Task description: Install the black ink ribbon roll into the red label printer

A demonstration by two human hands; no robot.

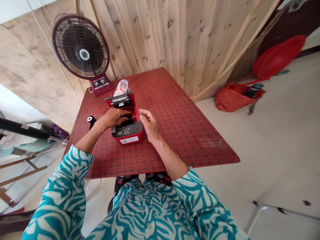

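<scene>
On the red patterned worktop (180, 116), a red-and-black label printer (127, 133) sits near the middle of my view, with its lid (120, 101) raised toward the far side and its compartment open. My left hand (115, 117) lies palm down across that compartment, fingers extended and close together, pointing toward the lid. It covers what is beneath, so I cannot tell whether it has hold of anything. My right hand (150, 125) hovers just beside the printer's right wall, fingers loosely curled, with nothing visible in its grip. Left of the printer, near my left hand, a black spool (91, 121) rests on the worktop. Just beyond the lid, a plastic water bottle (120, 88) lies on its side. A desk fan (81, 46) with a red base stands at the far left corner. Off to the right on the floor, a red bag (231, 98) holds a dark flask (252, 90), and a red plastic basin (278, 56) leans against the wooden plank wall (175, 40).
</scene>
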